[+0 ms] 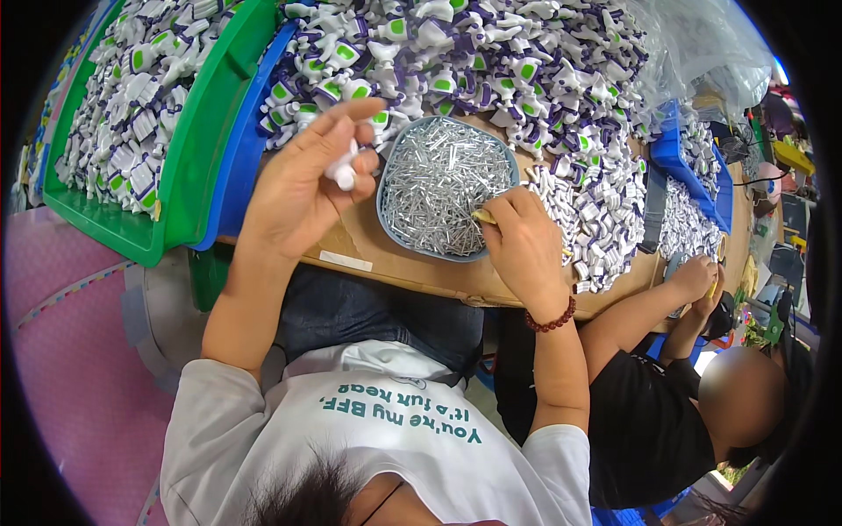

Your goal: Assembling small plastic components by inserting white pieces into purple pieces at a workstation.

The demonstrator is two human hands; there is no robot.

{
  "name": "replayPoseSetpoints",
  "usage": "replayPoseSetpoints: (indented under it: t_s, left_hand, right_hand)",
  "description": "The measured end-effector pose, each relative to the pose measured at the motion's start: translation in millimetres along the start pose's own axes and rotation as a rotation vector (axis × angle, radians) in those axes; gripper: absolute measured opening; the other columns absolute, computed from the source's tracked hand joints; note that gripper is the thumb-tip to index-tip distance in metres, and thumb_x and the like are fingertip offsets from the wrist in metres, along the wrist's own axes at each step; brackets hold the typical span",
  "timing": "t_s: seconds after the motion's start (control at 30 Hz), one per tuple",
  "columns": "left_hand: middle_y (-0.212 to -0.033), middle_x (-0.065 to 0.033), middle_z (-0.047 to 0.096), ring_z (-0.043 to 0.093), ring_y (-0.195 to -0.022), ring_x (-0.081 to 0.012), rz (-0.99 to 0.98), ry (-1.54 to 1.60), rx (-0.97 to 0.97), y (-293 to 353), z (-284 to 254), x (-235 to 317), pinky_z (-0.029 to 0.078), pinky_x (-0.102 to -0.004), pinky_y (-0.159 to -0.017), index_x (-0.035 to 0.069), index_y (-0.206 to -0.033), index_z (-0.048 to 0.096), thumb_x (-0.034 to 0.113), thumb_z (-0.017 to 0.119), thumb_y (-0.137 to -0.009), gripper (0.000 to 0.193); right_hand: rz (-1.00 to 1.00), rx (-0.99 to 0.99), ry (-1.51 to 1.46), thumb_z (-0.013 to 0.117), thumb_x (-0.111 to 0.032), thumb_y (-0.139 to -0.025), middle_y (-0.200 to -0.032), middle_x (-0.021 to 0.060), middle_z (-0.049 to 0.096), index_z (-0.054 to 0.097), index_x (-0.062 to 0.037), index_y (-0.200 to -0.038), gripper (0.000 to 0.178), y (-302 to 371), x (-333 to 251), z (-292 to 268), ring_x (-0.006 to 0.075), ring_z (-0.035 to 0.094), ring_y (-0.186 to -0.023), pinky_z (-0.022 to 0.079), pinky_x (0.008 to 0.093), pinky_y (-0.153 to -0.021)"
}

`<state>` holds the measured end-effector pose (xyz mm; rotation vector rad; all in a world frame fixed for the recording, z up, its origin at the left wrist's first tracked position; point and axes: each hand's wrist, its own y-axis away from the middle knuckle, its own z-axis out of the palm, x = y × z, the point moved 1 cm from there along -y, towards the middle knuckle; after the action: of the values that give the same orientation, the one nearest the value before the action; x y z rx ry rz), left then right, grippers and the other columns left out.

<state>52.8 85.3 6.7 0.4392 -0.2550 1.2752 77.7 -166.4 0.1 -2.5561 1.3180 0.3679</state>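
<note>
My left hand (303, 184) is raised to the left of a grey-blue bowl, its fingers curled round a small white plastic part (343, 170). A rounded end of that part sticks out below the fingertips. The bowl (382, 203) is filled with short silver metal pins (447, 180). At the bowl's right edge my right hand (529, 245) reaches down with its fingertips pinched together at the pins. Something yellowish (483, 216) shows at those fingertips, perhaps a finger covering. Whether a pin is between them cannot be made out.
Heaped white, purple and green plastic parts (491, 61) cover the table behind the bowl. Smaller white-purple pieces (605, 215) lie to its right. A green bin (206, 114) and a blue bin (235, 167) stand left. A co-worker's hands (697, 279) work at the far right.
</note>
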Motion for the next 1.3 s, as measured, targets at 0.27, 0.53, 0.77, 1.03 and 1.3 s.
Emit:
replayPoseSetpoints:
  t_s: [0.27,0.53,0.77,1.03,1.3]
  left_hand:
    - [-0.127,-0.0196,0.043,0.054,-0.105,-0.0224,-0.071,-0.293,0.008,12.5,24.5,-35.7,0.048,-0.0294,-0.085,0.003,-0.134,0.029,0.005,0.056,-0.085,0.056]
    - [-0.107,-0.0108,0.057,0.057,-0.094,-0.0153,-0.200,-0.319,0.006,12.7,23.3,-44.3,0.048,-0.0244,-0.077,0.004,-0.132,0.035,0.010,0.052,-0.089,0.046]
    - [-0.102,-0.0066,0.058,0.054,-0.087,-0.0098,-0.057,-0.553,0.030,14.0,27.7,-53.8,0.043,-0.0220,-0.075,0.003,-0.128,0.038,0.005,0.047,-0.089,0.039]
    - [-0.089,-0.0004,0.057,0.048,-0.073,-0.0029,-0.021,-0.613,0.045,13.2,32.0,-59.5,0.038,-0.0164,-0.061,0.003,-0.110,0.054,0.013,0.058,-0.087,0.025]
    - [-0.087,0.0018,0.056,0.045,-0.069,-0.0011,0.027,-0.627,-0.015,13.7,34.0,-68.2,0.036,-0.0149,-0.056,0.003,-0.109,0.055,0.010,0.058,-0.087,0.023]
  right_hand:
    - [0.288,0.119,-0.680,0.065,0.000,-0.075,-0.080,0.0061,0.062,0.062,-0.0043,-0.095,0.020,3.8,-3.0,-13.8,0.0114,0.058,-0.064,0.044,0.0231,-0.052]
    - [0.328,0.203,-1.148,0.064,-0.001,-0.080,-0.084,0.0049,0.065,0.063,0.0014,-0.095,0.016,10.7,-9.1,-27.8,0.0041,0.053,-0.061,0.041,0.0169,-0.054]
    - [0.389,0.097,-1.497,0.057,-0.002,-0.085,-0.086,0.0109,0.066,0.058,0.0026,-0.102,0.018,11.7,-13.4,-20.7,0.0047,0.049,-0.055,0.039,0.0172,-0.049]
    - [0.216,0.197,-0.963,0.062,0.004,-0.079,-0.083,0.0055,0.060,0.065,-0.0002,-0.088,0.011,14.3,-31.2,-18.2,0.0104,0.053,-0.070,0.043,0.0210,-0.062]
    - [0.174,0.291,-0.915,0.064,0.006,-0.076,-0.082,0.0043,0.058,0.064,-0.0010,-0.087,0.013,18.1,-36.1,-9.8,0.0111,0.056,-0.073,0.044,0.0217,-0.064]
